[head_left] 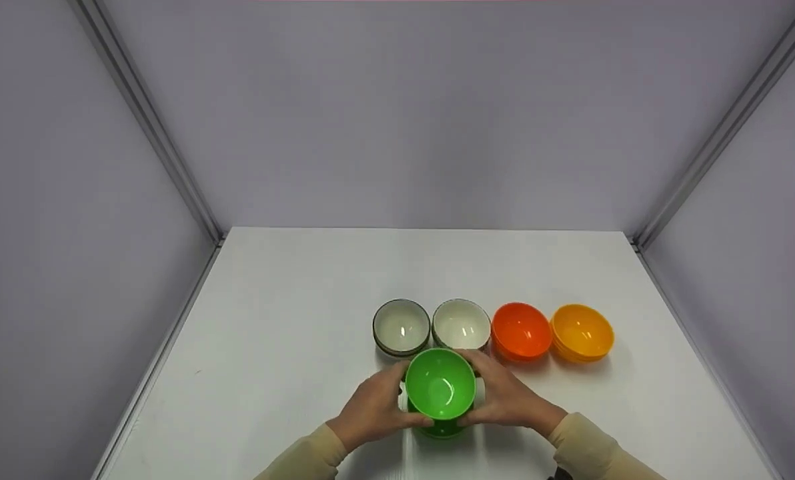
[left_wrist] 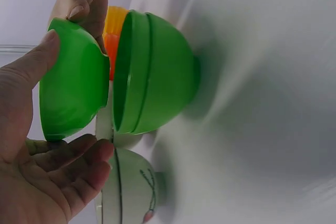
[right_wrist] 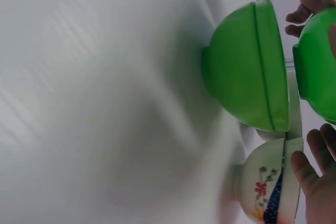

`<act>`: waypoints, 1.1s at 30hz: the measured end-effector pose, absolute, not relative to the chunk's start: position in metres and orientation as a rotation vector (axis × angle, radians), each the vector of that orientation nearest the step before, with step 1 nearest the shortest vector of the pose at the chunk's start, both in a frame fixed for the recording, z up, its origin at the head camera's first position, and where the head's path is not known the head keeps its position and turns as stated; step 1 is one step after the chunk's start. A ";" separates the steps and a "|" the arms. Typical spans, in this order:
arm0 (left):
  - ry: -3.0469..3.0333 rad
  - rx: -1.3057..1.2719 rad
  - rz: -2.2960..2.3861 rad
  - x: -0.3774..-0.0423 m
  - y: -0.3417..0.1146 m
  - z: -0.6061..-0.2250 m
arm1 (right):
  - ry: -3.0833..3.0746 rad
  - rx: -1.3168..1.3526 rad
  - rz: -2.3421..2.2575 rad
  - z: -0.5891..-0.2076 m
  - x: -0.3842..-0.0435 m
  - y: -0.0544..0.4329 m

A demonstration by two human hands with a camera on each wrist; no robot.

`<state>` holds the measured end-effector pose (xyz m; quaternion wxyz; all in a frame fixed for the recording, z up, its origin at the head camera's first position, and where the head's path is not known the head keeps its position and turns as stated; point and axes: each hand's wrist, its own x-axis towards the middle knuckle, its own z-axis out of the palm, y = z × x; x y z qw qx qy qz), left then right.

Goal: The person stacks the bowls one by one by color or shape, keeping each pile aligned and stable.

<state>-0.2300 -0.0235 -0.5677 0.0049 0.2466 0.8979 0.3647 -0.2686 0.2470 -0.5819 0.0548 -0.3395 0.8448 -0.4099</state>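
Between both hands, a green bowl (head_left: pixel 441 385) is held level by its sides, its inside facing up. My left hand (head_left: pixel 376 407) grips its left side, thumb near the rim; my right hand (head_left: pixel 504 397) grips the right side likewise. Directly beneath it, nested green bowls (left_wrist: pixel 163 72) stand on the table, largely hidden in the head view. Both wrist views show a gap between the held bowl's foot and the nested bowls' rim. Just beyond the hands are a stack of white bowls with a dark rim (head_left: pixel 401 327) and a second white stack (head_left: pixel 461 323).
Right of the white stacks stand stacked red-orange bowls (head_left: pixel 521 331), then stacked yellow-orange bowls (head_left: pixel 581 333), in one close row. All rest on a white table (head_left: pixel 291 287). Grey panels (head_left: pixel 397 120) enclose it at the back and on both sides.
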 end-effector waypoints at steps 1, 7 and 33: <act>2.834 0.775 1.118 -0.229 -0.023 -0.570 | 2.555 -1.026 -1.250 -0.584 -0.268 0.248; 2.912 0.792 1.014 -0.226 -0.021 -0.583 | 2.540 -1.011 -1.234 -0.595 -0.264 0.251; 2.866 0.815 1.000 -0.223 -0.018 -0.609 | 2.473 -0.987 -1.197 -0.612 -0.259 0.255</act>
